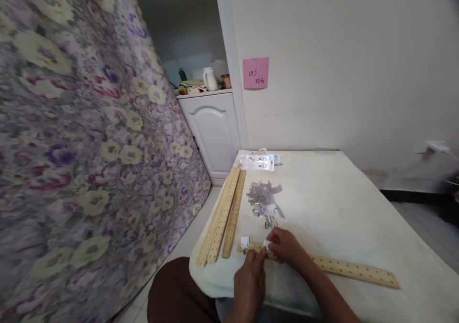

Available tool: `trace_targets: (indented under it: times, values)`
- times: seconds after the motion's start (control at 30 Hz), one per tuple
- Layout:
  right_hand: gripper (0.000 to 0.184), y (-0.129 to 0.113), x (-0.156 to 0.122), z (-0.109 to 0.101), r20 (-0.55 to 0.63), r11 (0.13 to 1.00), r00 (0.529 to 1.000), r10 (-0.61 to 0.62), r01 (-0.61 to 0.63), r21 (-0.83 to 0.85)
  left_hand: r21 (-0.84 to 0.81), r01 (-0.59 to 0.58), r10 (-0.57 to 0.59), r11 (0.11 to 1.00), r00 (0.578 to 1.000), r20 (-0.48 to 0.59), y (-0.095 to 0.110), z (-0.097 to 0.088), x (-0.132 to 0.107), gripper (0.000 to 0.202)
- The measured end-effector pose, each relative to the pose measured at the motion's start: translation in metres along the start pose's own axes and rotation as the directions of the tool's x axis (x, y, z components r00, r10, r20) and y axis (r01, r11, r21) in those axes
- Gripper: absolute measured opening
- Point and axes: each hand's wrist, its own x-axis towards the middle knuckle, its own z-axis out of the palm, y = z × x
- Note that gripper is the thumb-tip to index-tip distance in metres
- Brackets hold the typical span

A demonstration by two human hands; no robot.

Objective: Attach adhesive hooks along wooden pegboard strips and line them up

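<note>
A perforated wooden strip (353, 268) lies crosswise near the table's front edge. One white adhesive hook (245, 242) sits on its left end. A second white hook (266, 245) is on the strip, a little further right, between my hands. My right hand (285, 247) pinches it from the right, thumb and fingers closed together. From below, my left hand (250, 271) reaches over the strip, its closed fingertips at the hook's lower edge. My fingers cover part of this hook and the strip beneath. Just beyond lies a pile of loose hooks (266, 220) and clear backing pieces (262, 194).
More perforated wooden strips (225, 213) lie lengthwise along the table's left side. Clear plastic packaging (255, 162) rests at the far edge of the cloth-covered table (322, 194). A floral curtain (107, 136) hangs at left; a pink note (256, 73) is on the wall.
</note>
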Motion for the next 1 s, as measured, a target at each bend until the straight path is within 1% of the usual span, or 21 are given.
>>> trace_targets:
  times: [0.13,0.33,0.47,0.77,0.87,1.0]
  values:
    - [0.016,0.003,0.000,0.000,0.009,0.999,1.000,0.013,-0.013,0.044,-0.018,-0.017,0.016,1.000,1.000,-0.024,0.000,0.000,-0.001,0.051]
    - [0.015,0.002,0.001,0.001,0.005,0.999,1.000,0.031,-0.031,0.020,-0.035,-0.010,0.008,0.999,0.999,-0.040,0.001,-0.001,-0.001,0.051]
    - [0.015,0.002,0.001,0.002,0.001,0.999,0.999,0.036,-0.036,0.028,-0.052,-0.011,0.008,0.999,0.998,-0.063,-0.001,0.001,-0.001,0.051]
    - [0.020,-0.001,-0.002,-0.002,-0.007,0.996,0.998,0.068,-0.068,0.060,-0.102,-0.072,0.060,0.992,0.991,-0.118,-0.009,0.006,-0.002,0.052]
    - [0.019,-0.001,-0.002,-0.004,-0.008,0.996,0.998,0.066,-0.066,0.066,-0.129,-0.087,0.067,0.988,0.986,-0.151,-0.011,0.008,-0.003,0.051]
    - [0.018,0.002,-0.003,-0.004,-0.024,0.995,0.998,0.056,-0.054,0.089,-0.188,-0.136,0.095,0.973,0.972,-0.214,-0.014,0.011,-0.005,0.044]
